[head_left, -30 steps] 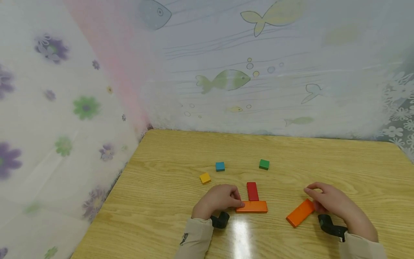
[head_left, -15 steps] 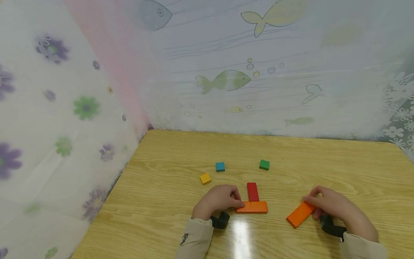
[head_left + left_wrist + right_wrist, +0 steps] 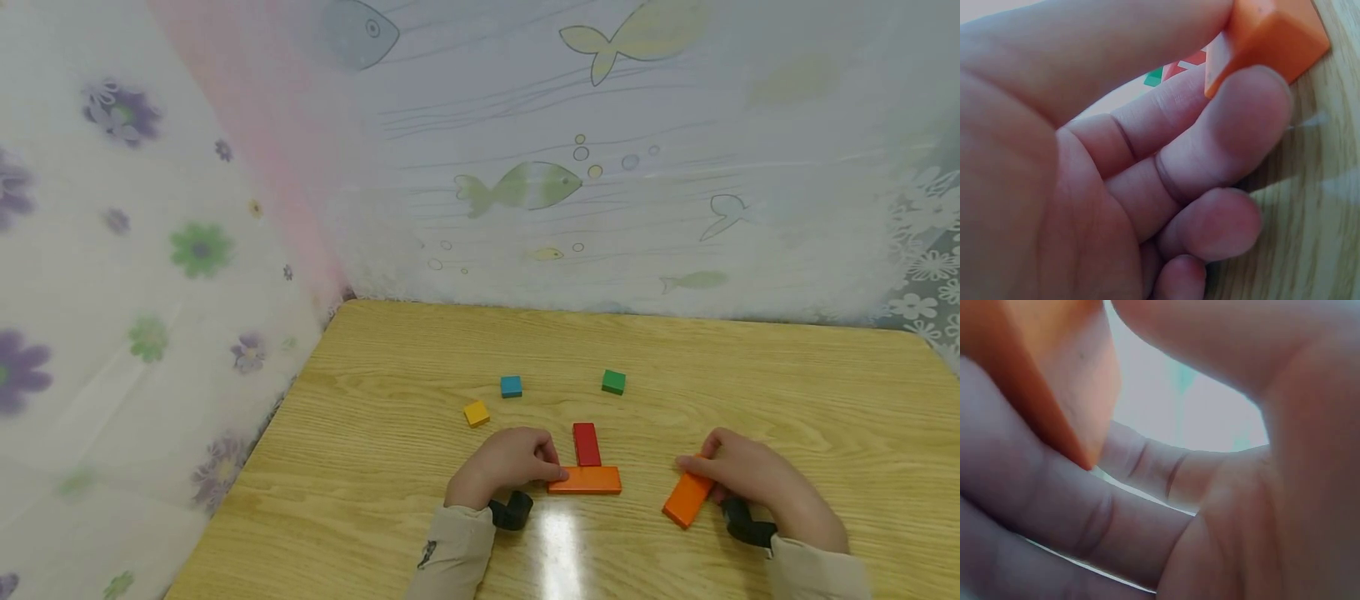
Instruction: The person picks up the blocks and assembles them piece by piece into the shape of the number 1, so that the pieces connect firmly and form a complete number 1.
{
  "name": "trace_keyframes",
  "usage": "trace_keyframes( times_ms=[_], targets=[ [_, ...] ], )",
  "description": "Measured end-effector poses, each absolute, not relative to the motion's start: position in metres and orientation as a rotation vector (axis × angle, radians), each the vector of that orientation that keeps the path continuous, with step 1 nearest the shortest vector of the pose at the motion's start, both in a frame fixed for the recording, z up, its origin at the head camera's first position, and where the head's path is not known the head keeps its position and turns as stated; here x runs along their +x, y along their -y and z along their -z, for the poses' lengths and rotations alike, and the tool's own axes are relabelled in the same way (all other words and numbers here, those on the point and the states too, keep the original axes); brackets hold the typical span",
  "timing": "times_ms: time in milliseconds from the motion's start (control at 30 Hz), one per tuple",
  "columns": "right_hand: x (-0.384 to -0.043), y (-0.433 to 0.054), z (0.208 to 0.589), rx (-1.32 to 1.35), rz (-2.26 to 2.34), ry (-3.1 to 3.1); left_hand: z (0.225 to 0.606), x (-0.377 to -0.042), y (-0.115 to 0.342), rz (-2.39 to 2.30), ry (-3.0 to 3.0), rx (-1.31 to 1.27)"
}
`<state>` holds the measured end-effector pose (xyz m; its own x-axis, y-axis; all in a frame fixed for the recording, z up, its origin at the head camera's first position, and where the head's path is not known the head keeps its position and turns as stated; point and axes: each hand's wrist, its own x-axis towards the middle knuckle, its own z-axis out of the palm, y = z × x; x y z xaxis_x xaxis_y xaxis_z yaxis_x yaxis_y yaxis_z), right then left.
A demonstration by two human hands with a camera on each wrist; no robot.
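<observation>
In the head view my left hand [image 3: 506, 462] pinches the left end of a long orange block [image 3: 592, 480], which lies flat across the table. A red block [image 3: 587, 444] stands end-on to that block's far edge, forming a T with it. The left wrist view shows the orange block's end [image 3: 1279, 37] between thumb and fingers. On the right, my right hand [image 3: 757, 479] grips the upper end of another orange block [image 3: 686, 502], which is slanted. Close up in the right wrist view, this block's corner [image 3: 1072, 375] sits against the fingers.
Beyond the hands, a blue block [image 3: 511, 387], a yellow block [image 3: 476, 413] and a green block [image 3: 613, 382] lie apart on the wooden table [image 3: 390, 358]. Curtains with fish and flowers hang behind and to the left.
My right hand has closed on the slanted orange block and shifted left with it, turning it a little more upright in view. The left hand and its block have stayed put.
</observation>
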<state>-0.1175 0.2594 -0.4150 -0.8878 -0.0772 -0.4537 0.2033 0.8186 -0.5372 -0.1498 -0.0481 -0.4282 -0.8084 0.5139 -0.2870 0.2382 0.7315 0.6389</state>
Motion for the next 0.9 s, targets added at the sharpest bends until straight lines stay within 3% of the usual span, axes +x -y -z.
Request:
trace_keyframes(
  times_ms=[900],
  targets=[
    [-0.128,-0.246,0.427,-0.068,1.026,-2.551,0.428,-0.151,0.048,-0.834,-2.464,0.57]
  ],
)
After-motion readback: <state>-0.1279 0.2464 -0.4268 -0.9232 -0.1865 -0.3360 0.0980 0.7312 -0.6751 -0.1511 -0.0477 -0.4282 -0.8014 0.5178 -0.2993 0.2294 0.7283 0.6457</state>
